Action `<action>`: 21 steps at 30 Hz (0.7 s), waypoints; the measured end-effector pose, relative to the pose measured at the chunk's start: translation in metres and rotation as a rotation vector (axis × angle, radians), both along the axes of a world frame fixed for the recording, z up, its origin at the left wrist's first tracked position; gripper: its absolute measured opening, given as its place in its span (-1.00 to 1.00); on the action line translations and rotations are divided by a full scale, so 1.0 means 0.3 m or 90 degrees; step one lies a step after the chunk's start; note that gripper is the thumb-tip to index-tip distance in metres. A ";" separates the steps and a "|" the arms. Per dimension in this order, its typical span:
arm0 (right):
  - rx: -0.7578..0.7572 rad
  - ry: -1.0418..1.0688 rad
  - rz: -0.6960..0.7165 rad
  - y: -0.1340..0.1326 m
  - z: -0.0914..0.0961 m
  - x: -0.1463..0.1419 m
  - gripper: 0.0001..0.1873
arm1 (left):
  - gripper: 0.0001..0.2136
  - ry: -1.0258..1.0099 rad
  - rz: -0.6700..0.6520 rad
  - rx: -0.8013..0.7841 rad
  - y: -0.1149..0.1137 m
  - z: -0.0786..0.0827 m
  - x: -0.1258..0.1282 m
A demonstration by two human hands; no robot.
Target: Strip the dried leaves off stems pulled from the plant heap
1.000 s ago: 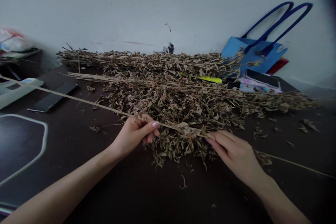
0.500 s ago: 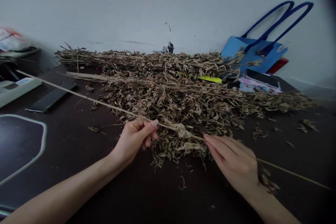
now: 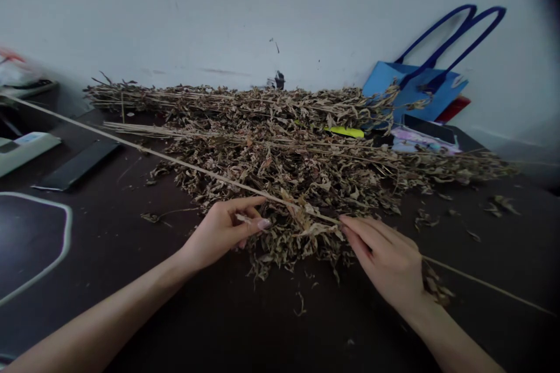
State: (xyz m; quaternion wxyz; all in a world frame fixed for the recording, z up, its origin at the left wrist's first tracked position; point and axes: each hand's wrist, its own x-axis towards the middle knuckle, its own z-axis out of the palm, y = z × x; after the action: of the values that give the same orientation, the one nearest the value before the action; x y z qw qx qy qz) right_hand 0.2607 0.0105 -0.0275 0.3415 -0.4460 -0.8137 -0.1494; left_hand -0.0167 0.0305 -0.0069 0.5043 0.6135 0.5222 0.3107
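Note:
A long, thin dried stem (image 3: 196, 169) slants across the view, from the upper left down towards my right hand. My right hand (image 3: 385, 256) pinches it between thumb and fingertips, and more stem with some leaves comes out behind the wrist. Just below the stem is my left hand (image 3: 223, 230), its thumb and forefinger apart; whether the forefinger tip touches the stem I cannot tell. Crumpled dry leaves (image 3: 308, 218) cling to the stem between the two hands. Under and behind them lies a heap of dried leaves (image 3: 280, 169) on the dark table (image 3: 245, 326).
Bundles of dried leafy stems (image 3: 227, 99) lie along the wall. At the back right stand a blue bag (image 3: 420, 99) and a dark phone-like slab (image 3: 429, 128). On the left are a dark flat object (image 3: 79, 166), a pale device (image 3: 26, 151) and a light-edged panel (image 3: 67, 227).
My left thumb and forefinger have parted from their pinch on the stem. The stem's left end has risen and shifted left. My right hand still pinches it. The view has shifted slightly.

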 end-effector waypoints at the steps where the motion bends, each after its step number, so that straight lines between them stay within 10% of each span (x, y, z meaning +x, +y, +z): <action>1: -0.003 0.003 0.005 -0.001 0.000 -0.002 -0.84 | -0.58 -0.009 0.000 0.011 0.004 0.005 -0.005; 21: -0.067 0.024 0.137 -0.039 0.008 -0.070 -0.57 | -0.83 -0.226 0.054 -0.057 -0.021 -0.014 0.031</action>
State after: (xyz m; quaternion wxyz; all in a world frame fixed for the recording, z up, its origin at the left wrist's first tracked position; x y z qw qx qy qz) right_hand 0.2398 -0.0011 -0.0250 0.3467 -0.3760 -0.8572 -0.0604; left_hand -0.0072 0.0242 -0.0111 0.6022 0.5031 0.4637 0.4115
